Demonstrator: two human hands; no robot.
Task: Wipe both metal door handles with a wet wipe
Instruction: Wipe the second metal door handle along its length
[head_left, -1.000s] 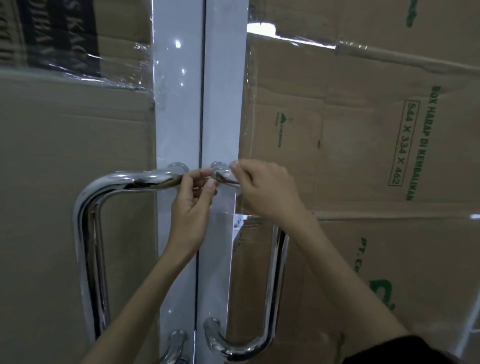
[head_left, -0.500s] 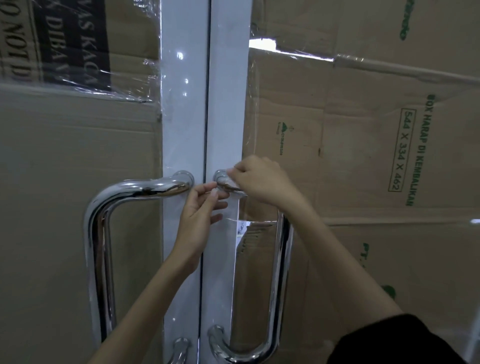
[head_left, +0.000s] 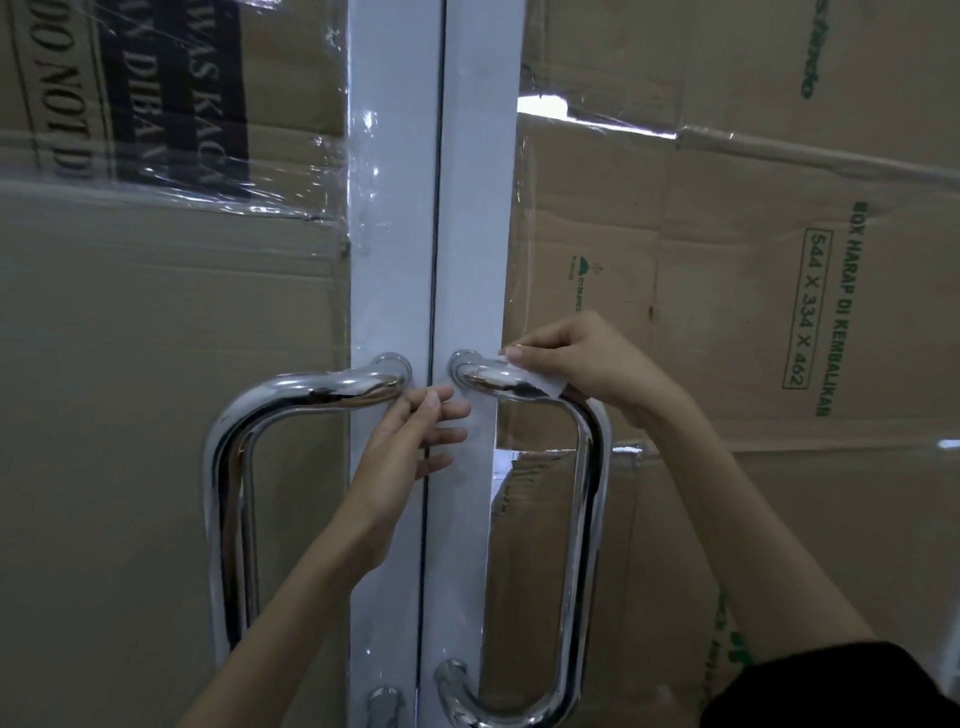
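Two chrome pull handles are mounted on a pair of white door stiles (head_left: 395, 260) that meet at a dark central seam. The left handle (head_left: 228, 467) runs from its upper mount just left of the seam, curves outward and drops vertically toward the lower edge of the door. The right handle (head_left: 587, 493) mirrors it on the right stile, with its lower bend near the bottom edge of the view.

The right hand (head_left: 587, 364) sits on the upper horizontal section of the right handle, close to the upper mount. Its fingers are curled and, with the thumb, pinch a white wet wipe (head_left: 530, 382) against the top of the bar. The wipe lies draped over the bar, just right of the mount.

The left hand (head_left: 410, 441) is held below the upper mounts, across the central seam. Its fingers are straight and spread, holding nothing; the upper fingers lie at the underside of the left handle, but contact cannot be confirmed.

Flattened cardboard (head_left: 156, 389) and clear plastic film (head_left: 291, 171) cover the door panels on both sides.
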